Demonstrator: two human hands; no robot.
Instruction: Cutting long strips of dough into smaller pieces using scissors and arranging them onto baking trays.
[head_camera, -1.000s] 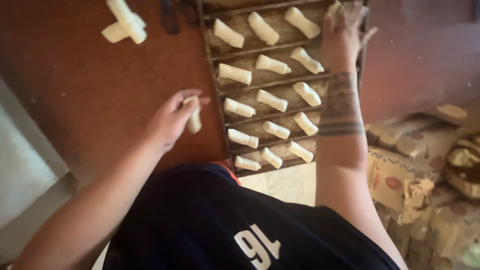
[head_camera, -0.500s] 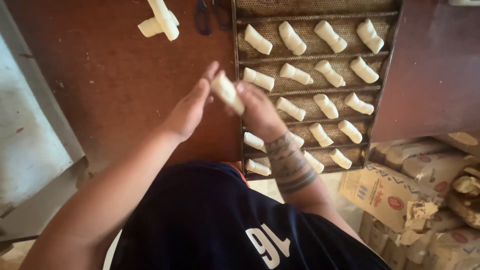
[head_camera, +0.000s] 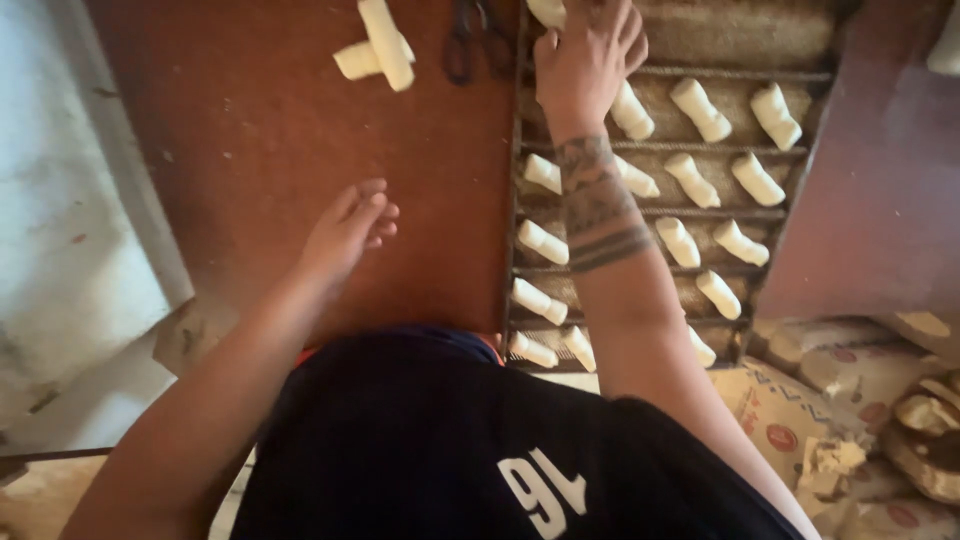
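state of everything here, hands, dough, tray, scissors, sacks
right hand: stretched over the tray's far end, fingers bent at a dough piece
left hand: open, empty, above the red-brown table
baking tray: grooved, rows mostly filled, far row partly bare
dough pieces on tray: short, pale, laid at a slant
dough strips on table: two, crossed, unshaped
scissors: lying shut
paper sacks: crumpled, one torn open

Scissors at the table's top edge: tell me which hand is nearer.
Right. The right hand lies just beside the scissors, over the tray; the left hand hovers well below them.
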